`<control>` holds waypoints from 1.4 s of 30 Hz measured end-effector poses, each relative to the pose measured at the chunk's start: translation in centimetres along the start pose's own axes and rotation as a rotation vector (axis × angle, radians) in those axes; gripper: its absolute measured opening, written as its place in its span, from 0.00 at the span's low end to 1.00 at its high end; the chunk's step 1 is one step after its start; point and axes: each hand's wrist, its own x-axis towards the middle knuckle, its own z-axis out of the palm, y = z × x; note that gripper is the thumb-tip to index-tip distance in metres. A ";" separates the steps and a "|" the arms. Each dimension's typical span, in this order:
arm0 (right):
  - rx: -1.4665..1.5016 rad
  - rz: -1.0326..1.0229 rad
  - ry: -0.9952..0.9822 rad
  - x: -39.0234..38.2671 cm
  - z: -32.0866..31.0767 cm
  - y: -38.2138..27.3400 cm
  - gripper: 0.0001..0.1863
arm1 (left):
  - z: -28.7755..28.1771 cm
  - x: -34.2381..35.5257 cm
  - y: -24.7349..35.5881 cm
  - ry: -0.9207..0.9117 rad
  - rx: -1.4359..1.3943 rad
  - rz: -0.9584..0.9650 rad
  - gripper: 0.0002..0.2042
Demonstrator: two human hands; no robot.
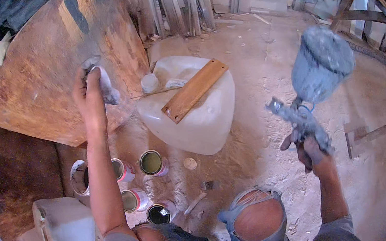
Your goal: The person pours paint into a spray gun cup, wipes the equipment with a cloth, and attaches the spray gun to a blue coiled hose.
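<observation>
My left hand (90,88) is closed on a pale rag (107,86), held over or against a large curved wooden board (29,90) with mottled brown and grey paint; whether it touches the surface I cannot tell. In my right hand (310,153) I grip a grey, paint-crusted spray gun (293,118) topped by a large cup (319,64). Between my hands, a short wooden plank (193,91) with holes lies across a translucent plastic jug (189,131) that has a white cap (149,82).
Several open paint cans (151,164) stand at the lower left, beside a white plastic container (66,226). Metal profiles and panels (178,3) lean along the back. A curved frame with slats (364,15) rises at the right. Scraps lie on the dusty floor (260,35).
</observation>
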 end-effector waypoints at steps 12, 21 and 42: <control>0.026 0.078 -0.377 -0.6 3.3 0.8 0.32 | -3.1 1.5 4.3 0.414 -0.107 0.355 0.11; 0.096 0.055 -0.157 -0.8 1.3 1.3 0.25 | -1.8 0.7 3.8 0.317 -0.093 0.357 0.10; -0.147 0.153 0.218 5.4 0.3 -4.6 0.20 | -0.5 -0.9 7.8 0.316 -0.300 0.402 0.10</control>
